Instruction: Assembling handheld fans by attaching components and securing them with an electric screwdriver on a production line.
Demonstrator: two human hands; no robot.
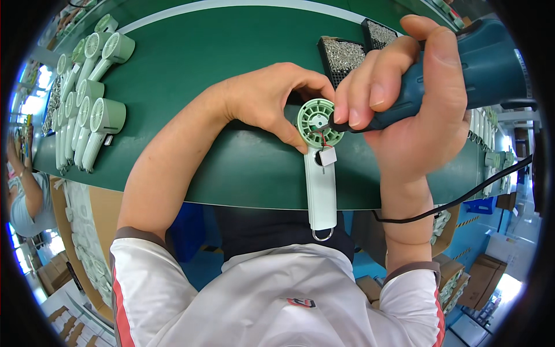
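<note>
A pale green handheld fan (321, 188) lies at the table's near edge, its handle reaching past the edge toward me. Its round head is uncovered, with red and dark wires and a small white square piece (328, 157) below it. My left hand (272, 98) grips the fan's head between thumb and fingers from the left. In my right hand (413, 98) is a dark teal electric screwdriver (480, 66), held tilted with its tip down at the fan's head. My fingers partly hide the tip, so I cannot tell whether it touches a screw.
Several assembled green fans (92, 110) stand in a cluster on the left of the green table (191, 52). Black trays of small screws (342, 55) sit behind my right hand. A black cable (462, 199) hangs at the right. Another person (29, 194) is at far left, near a carton (87, 231).
</note>
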